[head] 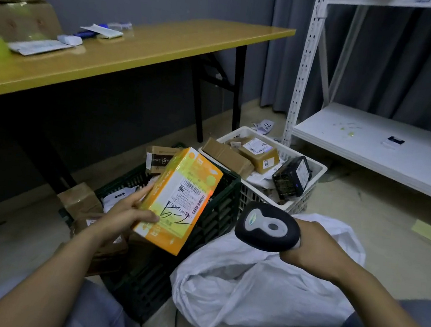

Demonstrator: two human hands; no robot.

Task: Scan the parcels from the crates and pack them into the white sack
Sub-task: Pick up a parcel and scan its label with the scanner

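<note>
**Over the dark crate: box held before the scanner**

Above the dark crate, the left hand holds an orange-and-yellow box at a tilt, with its label facing the camera. The thumb lies across the box's near face by its lower left corner, and the fingers go round its left side. The white label carries barcodes and a handwritten black mark. A reddish glow sits on its right edge.

The right hand grips a dark scanner by the handle, fingers wrapped round it. The scanner's head is turned toward the box and is apart from it. Hand and scanner hang over the white sack, which lies crumpled on the floor against the dark crate's right side.

Inside the dark crate a white mailer shows at the left wall, beneath the left hand. A brown carton sits at the crate's far rim, behind the box. Beyond the far right corner stands a white crate, close against it. It holds brown parcels and a black parcel leaning at its right wall. More brown boxes lie on the floor along the dark crate's left side.

A yellow counter stands behind, with papers and packets toward its left end. A white rack stands at the right, past the white crate.
</note>
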